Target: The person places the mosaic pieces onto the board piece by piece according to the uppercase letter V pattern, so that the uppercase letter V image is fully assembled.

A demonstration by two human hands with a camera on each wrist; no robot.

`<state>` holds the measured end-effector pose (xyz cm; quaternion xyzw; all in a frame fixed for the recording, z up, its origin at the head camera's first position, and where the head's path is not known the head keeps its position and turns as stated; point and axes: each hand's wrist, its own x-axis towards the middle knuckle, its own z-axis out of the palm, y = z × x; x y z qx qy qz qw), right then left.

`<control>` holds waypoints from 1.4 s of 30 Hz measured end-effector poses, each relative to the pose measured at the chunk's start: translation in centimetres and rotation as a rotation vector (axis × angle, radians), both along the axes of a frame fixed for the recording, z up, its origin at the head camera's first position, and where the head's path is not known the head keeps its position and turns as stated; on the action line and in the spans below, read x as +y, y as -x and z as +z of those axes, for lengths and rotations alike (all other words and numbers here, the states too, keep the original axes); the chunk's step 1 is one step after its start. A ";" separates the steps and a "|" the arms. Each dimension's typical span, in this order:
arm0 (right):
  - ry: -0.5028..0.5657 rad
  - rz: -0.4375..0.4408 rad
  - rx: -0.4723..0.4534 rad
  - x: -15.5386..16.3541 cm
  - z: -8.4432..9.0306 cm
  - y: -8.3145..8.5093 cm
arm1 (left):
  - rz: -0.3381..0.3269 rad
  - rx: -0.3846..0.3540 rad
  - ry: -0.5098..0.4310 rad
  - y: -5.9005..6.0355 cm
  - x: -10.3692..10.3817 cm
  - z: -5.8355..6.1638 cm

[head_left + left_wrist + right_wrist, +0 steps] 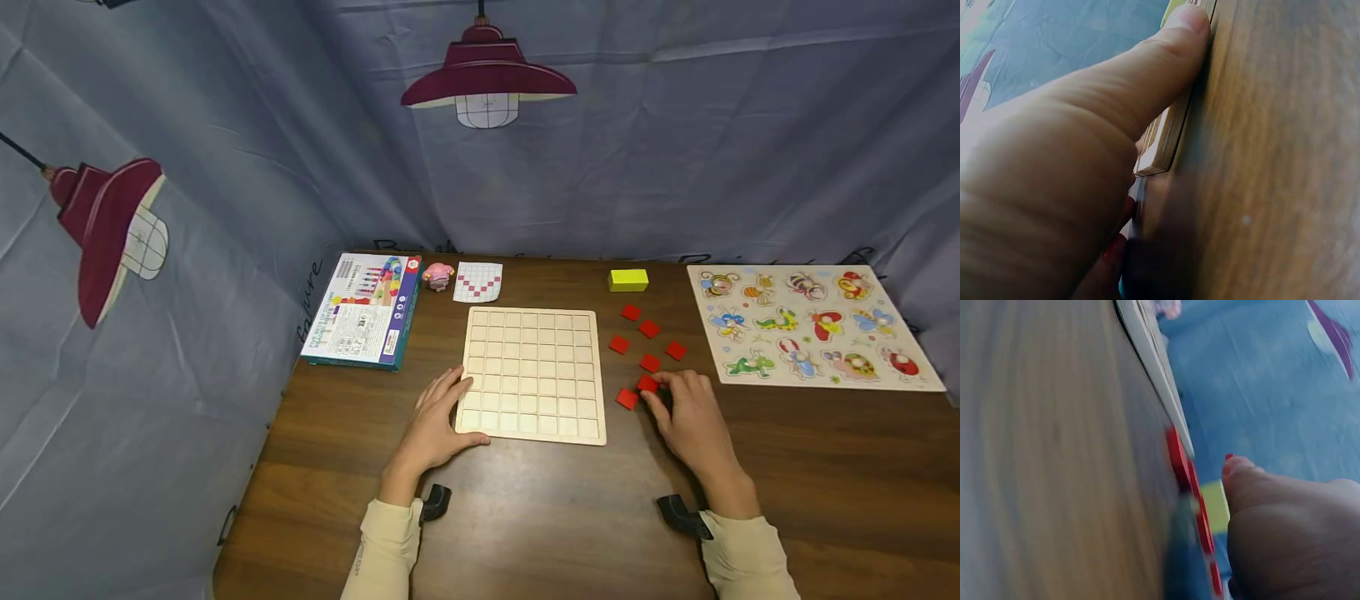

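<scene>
A light wooden grid board lies flat on the table. At its near left corner rests my left hand, the thumb extended along the near edge and the fingers at the left edge. To the right of the board, several loose red square tiles are scattered. My right hand pinches one red tile between thumb and fingers. In the right wrist view only a sliver of that tile shows past the thumb. Another red tile lies just left of that hand.
A card with a pink checked pattern lies behind the board, beside a small pink figure. A flat box is at the back left. A yellow block and an insect puzzle board are at the back right.
</scene>
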<state>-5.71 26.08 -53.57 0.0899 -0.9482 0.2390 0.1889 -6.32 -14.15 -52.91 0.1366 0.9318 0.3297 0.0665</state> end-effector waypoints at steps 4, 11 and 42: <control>-0.012 0.073 0.013 -2.3 0.3 0.2 | -0.002 -0.001 0.004 0.1 0.0 0.0; -0.029 0.196 -0.015 -7.0 0.9 0.4 | 0.001 0.007 -0.001 0.1 0.0 -0.1; -0.081 0.289 -0.163 -14.1 1.4 1.3 | -0.002 0.003 0.010 0.0 0.0 0.2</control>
